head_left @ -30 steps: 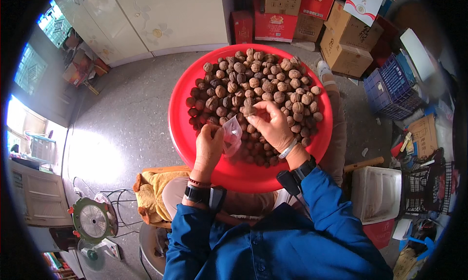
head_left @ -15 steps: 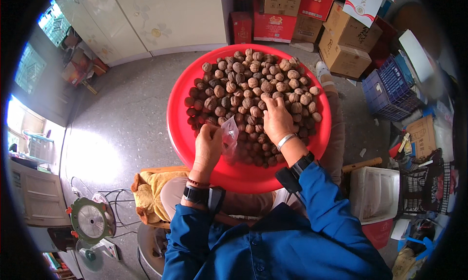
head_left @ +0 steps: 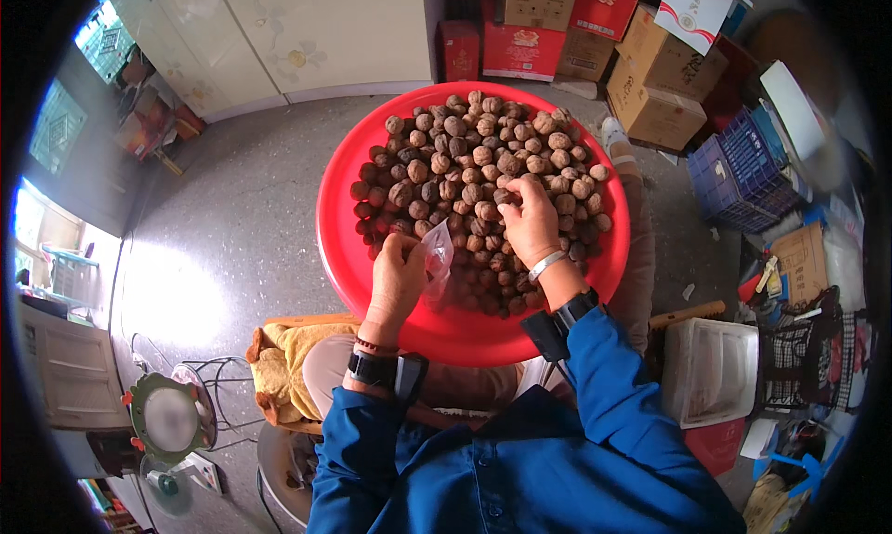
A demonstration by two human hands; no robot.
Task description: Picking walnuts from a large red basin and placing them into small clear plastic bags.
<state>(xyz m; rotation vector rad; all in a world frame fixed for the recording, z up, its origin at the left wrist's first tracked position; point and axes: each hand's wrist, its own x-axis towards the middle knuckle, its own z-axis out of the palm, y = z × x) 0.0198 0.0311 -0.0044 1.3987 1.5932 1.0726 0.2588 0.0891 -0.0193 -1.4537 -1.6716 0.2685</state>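
Observation:
A wide red plastic basin (head_left: 346, 162) full of walnuts (head_left: 483, 155) rests across my lap. Over its near left part, my left hand (head_left: 398, 276) pinches the edge of a clear plastic bag (head_left: 437, 260), which hangs upright beside the nuts. My right hand (head_left: 533, 225) is at the middle right of the heap, its thumb and fingers closed round a dark walnut (head_left: 505, 197). The walnuts are brown, some darker than others. What lies inside the bag is hard to make out.
Cardboard boxes (head_left: 655, 111) and red cartons are stacked at the far right, near a blue crate (head_left: 743, 167). A white plastic bin (head_left: 711, 371) stands by my right side. On the left are a small round fan (head_left: 172, 418), cords and a yellow cloth (head_left: 288, 371).
My right hand's fingers have closed on a dark walnut and drawn slightly together. My left hand still holds the bag in nearly the same place.

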